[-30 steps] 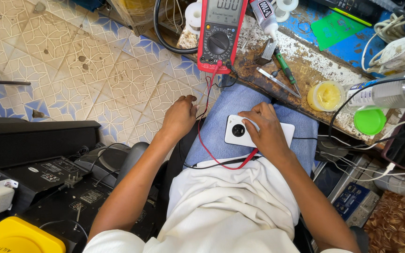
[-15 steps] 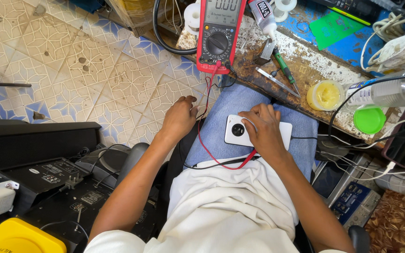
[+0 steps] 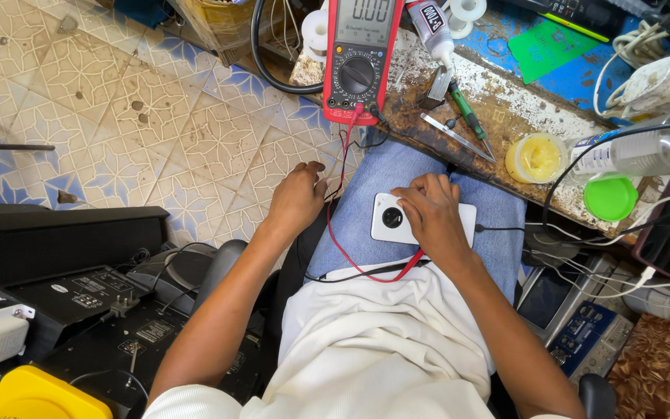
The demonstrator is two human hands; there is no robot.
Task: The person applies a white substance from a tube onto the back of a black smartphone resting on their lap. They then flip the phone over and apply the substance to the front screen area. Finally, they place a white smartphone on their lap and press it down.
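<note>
**White phone on the lap, meter leads trailing down**

Patterned floor tiles in cream and blue fill the upper left, and a worn, rust-stained worktop (image 3: 505,116) runs across the top right. On its near edge stands a red multimeter (image 3: 358,58), with a red lead (image 3: 343,233) and a black lead dropping from its sockets toward the person's lap. Beside the meter lie a glue tube (image 3: 430,27), a green-handled screwdriver (image 3: 471,120) and tweezers (image 3: 455,136). Further right sit a small yellow tub (image 3: 535,157), a green lid (image 3: 610,196) and a clear spray bottle (image 3: 645,151) lying on its side.

The person sits with blue jeans (image 3: 397,171) and a white shirt in view. A white phone (image 3: 393,221) lies back up across the right thigh, its round black camera ring showing at the left end. The right hand (image 3: 432,217) rests on top of the phone with fingers curled down onto its back, covering the middle; whether it pinches anything between the fingertips cannot be told. A thin black cable runs off the phone's right end toward the worktop.

The left hand (image 3: 298,198) sits apart from the phone, at the left edge of the lap, loosely curled with knuckles up, just beside the red lead; whether it grips the lead cannot be told.

Black audio equipment (image 3: 79,295) and a yellow container (image 3: 40,396) sit on the floor at lower left.
</note>
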